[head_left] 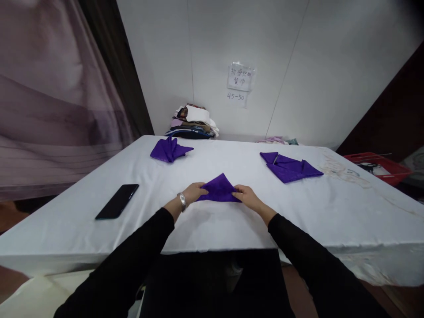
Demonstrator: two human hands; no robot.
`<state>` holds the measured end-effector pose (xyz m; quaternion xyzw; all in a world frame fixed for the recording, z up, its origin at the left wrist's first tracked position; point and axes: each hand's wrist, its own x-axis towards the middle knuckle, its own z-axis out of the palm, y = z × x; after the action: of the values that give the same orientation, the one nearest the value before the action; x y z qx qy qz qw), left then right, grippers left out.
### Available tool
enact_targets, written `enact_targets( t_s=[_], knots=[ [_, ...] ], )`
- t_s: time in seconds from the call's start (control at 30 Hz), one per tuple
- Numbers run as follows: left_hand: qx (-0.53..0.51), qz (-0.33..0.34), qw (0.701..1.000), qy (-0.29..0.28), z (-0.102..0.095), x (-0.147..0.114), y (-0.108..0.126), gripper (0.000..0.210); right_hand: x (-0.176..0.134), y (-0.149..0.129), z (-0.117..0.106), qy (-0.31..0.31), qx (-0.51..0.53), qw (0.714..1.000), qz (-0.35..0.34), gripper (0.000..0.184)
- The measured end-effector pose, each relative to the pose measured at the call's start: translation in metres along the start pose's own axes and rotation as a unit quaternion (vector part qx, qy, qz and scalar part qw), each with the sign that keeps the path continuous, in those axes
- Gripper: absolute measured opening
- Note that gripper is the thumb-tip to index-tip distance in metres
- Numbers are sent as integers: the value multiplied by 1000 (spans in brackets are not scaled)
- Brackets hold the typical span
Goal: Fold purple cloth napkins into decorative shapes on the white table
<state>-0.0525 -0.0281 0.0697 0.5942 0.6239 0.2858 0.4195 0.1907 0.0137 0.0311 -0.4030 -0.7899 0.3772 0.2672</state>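
Note:
A purple cloth napkin, folded to a triangle with its point away from me, is stretched between my hands over the table's near middle. My left hand, with a silver watch or bracelet at the wrist, pinches the napkin's left corner. At the right corner my right hand grips it between thumb and fingers. Another folded purple napkin lies at the back left, bunched with a pointed end. A third purple napkin, folded with peaked ends, rests toward the right.
A white cloth covers the table. On its left lies a black phone. A pile of folded clothes stands at the back by the wall, below and left of a paper sign. Beyond the right edge is a red basket.

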Motion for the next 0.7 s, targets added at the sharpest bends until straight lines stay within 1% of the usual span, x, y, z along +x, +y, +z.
enact_targets(
  t_s=[0.03,0.07,0.1,0.17,0.2,0.27,0.33,0.4,0.43,0.5,0.57,0.6,0.63,0.7],
  knots=[
    [9,-9,1000,-14,-5,3,0,29,1,-1,0,2,28,999,30,31],
    [35,-17,999,-18,-8,6,-2,30,2,-2,1,3,36,998,58,33],
    [71,-25,997,-11,-9,9,-5,30,2,-2,2,2,19,996,84,34],
    [145,-42,988,21,-5,12,-14,30,1,0,6,2,-74,990,119,35],
    [170,-47,984,39,-2,13,-19,29,-2,1,9,3,-136,983,120,34],
    [207,-44,975,71,6,11,-28,31,-8,3,15,13,-250,964,90,31],
    [237,-31,966,97,13,6,-33,34,-14,5,21,32,-310,949,53,28],
    [267,1,956,120,22,1,-32,36,-19,5,25,46,-328,943,37,27],
    [288,32,949,126,28,-1,-30,36,-21,4,26,48,-330,942,36,27],
    [340,125,924,119,45,-3,-24,39,-23,3,28,49,-334,941,34,27],
    [385,216,893,87,64,-1,-18,47,-23,3,28,56,-334,940,29,26],
    [399,238,883,69,74,0,-17,53,-24,3,28,63,-333,940,25,25],
    [410,241,878,53,82,2,-17,60,-25,4,28,72,-332,940,20,25],
    [421,222,879,29,93,6,-19,71,-29,9,26,86,-329,940,4,25]
  ],
)
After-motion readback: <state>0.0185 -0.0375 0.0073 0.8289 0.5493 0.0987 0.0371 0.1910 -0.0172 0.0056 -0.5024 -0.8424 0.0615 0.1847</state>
